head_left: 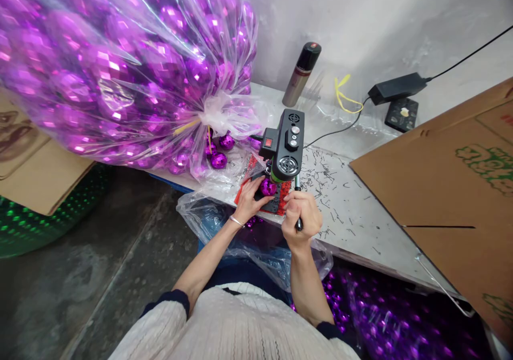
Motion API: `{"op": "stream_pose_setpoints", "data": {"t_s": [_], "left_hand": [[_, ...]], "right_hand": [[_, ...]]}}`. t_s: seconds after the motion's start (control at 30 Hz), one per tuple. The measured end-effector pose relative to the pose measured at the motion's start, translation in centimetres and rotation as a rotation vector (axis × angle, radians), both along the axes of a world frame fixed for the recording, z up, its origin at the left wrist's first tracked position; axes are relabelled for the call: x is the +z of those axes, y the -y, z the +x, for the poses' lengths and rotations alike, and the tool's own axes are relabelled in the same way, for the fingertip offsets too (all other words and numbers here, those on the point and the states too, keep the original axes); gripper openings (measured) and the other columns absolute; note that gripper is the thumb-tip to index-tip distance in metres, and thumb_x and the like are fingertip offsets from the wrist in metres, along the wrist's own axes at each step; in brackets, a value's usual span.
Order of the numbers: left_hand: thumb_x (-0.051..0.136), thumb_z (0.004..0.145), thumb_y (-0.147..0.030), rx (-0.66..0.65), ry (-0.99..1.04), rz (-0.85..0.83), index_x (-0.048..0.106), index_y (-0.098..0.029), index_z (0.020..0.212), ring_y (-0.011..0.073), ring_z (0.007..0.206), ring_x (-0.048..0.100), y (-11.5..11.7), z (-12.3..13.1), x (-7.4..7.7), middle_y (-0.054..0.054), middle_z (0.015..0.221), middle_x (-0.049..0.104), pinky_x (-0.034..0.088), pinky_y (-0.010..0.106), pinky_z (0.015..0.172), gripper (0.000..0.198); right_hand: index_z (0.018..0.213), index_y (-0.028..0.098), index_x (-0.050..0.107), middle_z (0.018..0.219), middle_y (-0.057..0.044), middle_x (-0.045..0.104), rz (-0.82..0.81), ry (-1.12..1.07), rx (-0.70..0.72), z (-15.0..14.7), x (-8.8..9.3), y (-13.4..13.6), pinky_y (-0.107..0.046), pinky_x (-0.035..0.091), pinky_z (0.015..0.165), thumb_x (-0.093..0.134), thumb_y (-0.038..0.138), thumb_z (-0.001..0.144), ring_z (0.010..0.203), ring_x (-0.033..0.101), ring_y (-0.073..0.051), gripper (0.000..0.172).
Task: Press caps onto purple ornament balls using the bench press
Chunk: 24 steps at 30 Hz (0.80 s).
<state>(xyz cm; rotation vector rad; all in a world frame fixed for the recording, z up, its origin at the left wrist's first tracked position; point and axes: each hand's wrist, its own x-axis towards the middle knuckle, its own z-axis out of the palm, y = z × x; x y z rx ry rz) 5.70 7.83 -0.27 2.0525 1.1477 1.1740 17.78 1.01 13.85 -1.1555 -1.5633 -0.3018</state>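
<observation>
A small black bench drill press with a red switch stands near the table's front edge, on a red and black base. Under its head sits a shiny purple faceted ball. My left hand is at the ball's left and front side, thumb and fingers around it, holding it in place. With my right hand I grip the black-handled lever on the press's right side, fingers wrapped round it. The tool tip where it meets the ball is hidden by the head.
A big clear bag of purple balls fills the left, with loose balls beside it. Behind stand a spray can and a power adapter. A cardboard box is at right. Dark slivers litter the table.
</observation>
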Motion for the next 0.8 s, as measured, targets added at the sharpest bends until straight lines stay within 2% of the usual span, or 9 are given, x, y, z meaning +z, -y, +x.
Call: {"op": "stream_pose_setpoints", "data": {"t_s": [0.1, 0.33, 0.43, 0.8], "left_hand": [[0.072, 0.09, -0.055, 0.002, 0.011, 0.005, 0.053, -0.021, 0.146, 0.0292, 0.13, 0.065, 0.0, -0.1, -0.3, 0.015, 0.138, 0.068, 0.047, 0.05, 0.116, 0.068], [0.072, 0.088, -0.057, 0.009, 0.019, 0.008, 0.056, -0.02, 0.143, 0.0292, 0.129, 0.066, 0.0, -0.1, -0.3, 0.015, 0.135, 0.07, 0.049, 0.049, 0.114, 0.068], [0.072, 0.089, -0.057, 0.005, 0.024, 0.018, 0.056, -0.021, 0.143, 0.029, 0.128, 0.067, 0.0, -0.1, -0.3, 0.015, 0.135, 0.07, 0.049, 0.049, 0.114, 0.068], [0.073, 0.087, -0.057, 0.018, 0.018, 0.011, 0.056, -0.021, 0.143, 0.0289, 0.126, 0.067, 0.1, 0.0, -0.2, 0.015, 0.132, 0.071, 0.049, 0.049, 0.113, 0.069]], "right_hand": [[0.079, 0.023, 0.052, 0.071, 0.001, 0.061, -0.008, -0.017, 0.0, -0.2, -0.9, 0.2, -0.026, 0.049, 0.063, 0.046, 0.01, 0.097, 0.069, 0.064, -0.013, 0.023], [0.086, 0.022, 0.055, 0.081, -0.002, 0.063, 0.041, -0.059, 0.011, -0.1, -4.7, 0.0, -0.027, 0.051, 0.066, 0.043, 0.014, 0.098, 0.071, 0.063, -0.013, 0.019], [0.086, 0.022, 0.055, 0.083, -0.002, 0.063, 0.06, -0.067, 0.016, 0.0, -5.8, -0.3, -0.028, 0.051, 0.066, 0.042, 0.016, 0.1, 0.071, 0.061, -0.013, 0.019], [0.083, 0.023, 0.054, 0.081, -0.001, 0.062, 0.102, -0.116, -0.016, -0.6, -6.2, -0.5, -0.031, 0.053, 0.071, 0.041, 0.019, 0.101, 0.069, 0.061, -0.013, 0.023]]}}
